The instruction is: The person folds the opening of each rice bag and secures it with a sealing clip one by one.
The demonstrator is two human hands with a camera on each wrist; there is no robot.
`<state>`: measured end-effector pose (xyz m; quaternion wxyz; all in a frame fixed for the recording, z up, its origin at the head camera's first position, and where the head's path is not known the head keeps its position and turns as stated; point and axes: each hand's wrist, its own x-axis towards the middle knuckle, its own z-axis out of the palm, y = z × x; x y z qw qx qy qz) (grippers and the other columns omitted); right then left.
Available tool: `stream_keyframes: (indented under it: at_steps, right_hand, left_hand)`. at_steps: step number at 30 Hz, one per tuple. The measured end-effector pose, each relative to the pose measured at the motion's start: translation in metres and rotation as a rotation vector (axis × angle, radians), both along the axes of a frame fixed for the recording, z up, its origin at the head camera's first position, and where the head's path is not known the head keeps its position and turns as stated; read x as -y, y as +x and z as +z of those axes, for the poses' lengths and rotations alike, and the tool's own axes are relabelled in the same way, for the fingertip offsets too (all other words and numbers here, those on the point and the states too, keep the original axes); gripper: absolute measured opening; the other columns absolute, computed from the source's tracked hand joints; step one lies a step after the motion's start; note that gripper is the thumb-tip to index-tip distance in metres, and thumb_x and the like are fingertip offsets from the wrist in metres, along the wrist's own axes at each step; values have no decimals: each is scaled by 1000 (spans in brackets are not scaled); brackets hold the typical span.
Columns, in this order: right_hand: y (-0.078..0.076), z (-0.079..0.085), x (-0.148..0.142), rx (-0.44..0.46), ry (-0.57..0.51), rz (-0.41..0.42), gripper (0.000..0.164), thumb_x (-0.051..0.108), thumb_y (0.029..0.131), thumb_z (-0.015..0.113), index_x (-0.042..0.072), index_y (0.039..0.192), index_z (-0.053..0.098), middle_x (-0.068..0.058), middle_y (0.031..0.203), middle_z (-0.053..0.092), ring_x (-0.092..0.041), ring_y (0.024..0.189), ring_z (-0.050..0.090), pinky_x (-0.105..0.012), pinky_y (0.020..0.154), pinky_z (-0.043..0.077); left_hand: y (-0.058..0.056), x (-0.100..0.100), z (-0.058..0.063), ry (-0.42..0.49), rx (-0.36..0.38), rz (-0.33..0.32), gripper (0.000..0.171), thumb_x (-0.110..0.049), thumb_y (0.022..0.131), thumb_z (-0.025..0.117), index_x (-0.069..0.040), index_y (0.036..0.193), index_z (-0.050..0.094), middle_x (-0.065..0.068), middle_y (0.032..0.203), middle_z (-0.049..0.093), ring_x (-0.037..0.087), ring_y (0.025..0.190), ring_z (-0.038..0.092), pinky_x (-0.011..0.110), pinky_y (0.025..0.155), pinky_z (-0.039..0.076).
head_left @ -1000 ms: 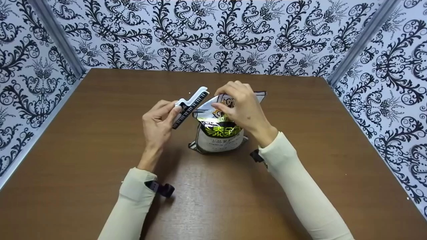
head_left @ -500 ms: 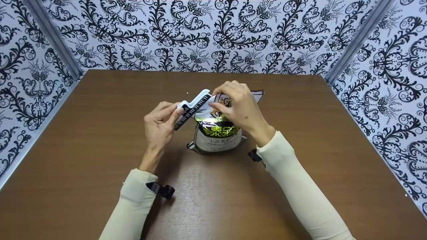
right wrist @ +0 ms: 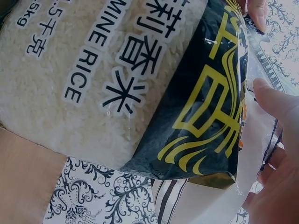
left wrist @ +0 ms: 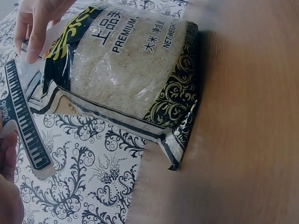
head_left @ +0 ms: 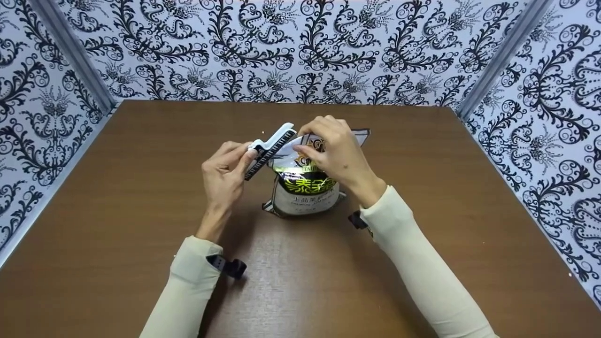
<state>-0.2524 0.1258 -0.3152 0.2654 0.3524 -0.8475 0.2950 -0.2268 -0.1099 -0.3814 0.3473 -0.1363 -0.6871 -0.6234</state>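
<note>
A bag of rice (head_left: 307, 195) stands upright on the table, its clear front showing white grains in the left wrist view. My right hand (head_left: 338, 150) pinches the bag's top edge between thumb and fingers. To the left, my left hand (head_left: 223, 171) holds a white bag clip (head_left: 270, 148) by its handle, with thumb and fingers pressed on it. The clip has a piano-key pattern along its side, plain in the left wrist view (left wrist: 28, 119). It is tilted, its upper end close to the bag's top left corner. Whether clip and bag touch, I cannot tell.
The brown wooden table (head_left: 300, 281) extends around the bag. White panels with black scrollwork (head_left: 263, 51) enclose it at the back and sides, joined by grey corner posts. A few tiny white specks lie about on the tabletop.
The clip in my left hand has tipped slightly, dipping toward the bag's top half a second ago, then lifting back a little. My right hand keeps its pinch on the bag.
</note>
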Motion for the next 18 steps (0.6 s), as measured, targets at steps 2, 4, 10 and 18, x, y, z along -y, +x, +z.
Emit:
stream_keyframes:
  at_steps: [2, 4, 10, 18]
  right_hand:
    - [0, 0, 0, -1, -2, -2, 26, 29, 90, 81, 8, 105, 74, -6, 99, 75, -24, 96, 64, -40, 99, 48]
    - [0, 0, 0, 1, -3, -3, 27, 29, 90, 81, 8, 106, 74, -6, 100, 75, -24, 96, 64, -40, 99, 48]
    - [0, 1, 0, 22, -6, 10, 28, 28, 90, 81, 7, 108, 75, -6, 103, 76, -23, 97, 65, -40, 102, 48]
    - [1, 1, 0, 64, -38, 9, 31, 26, 89, 82, 6, 110, 71, -7, 107, 76, -24, 101, 66, -41, 104, 48]
  left_hand:
    - [0, 0, 0, -3, -1, -11, 17, -2, 90, 79, -1, 106, 81, 18, 95, 76, 5, 90, 66, 21, 89, 52]
    - [-1, 0, 1, -6, 0, -22, 17, -2, 89, 79, -1, 107, 81, 18, 95, 76, 5, 90, 66, 21, 89, 52]
    - [0, 0, 1, -30, 8, -67, 18, -1, 89, 79, 0, 107, 81, 15, 94, 76, 6, 89, 65, 20, 86, 51]
    - [-2, 0, 2, -50, 5, -113, 18, -4, 91, 77, -2, 109, 81, 13, 95, 76, 8, 90, 65, 20, 83, 51]
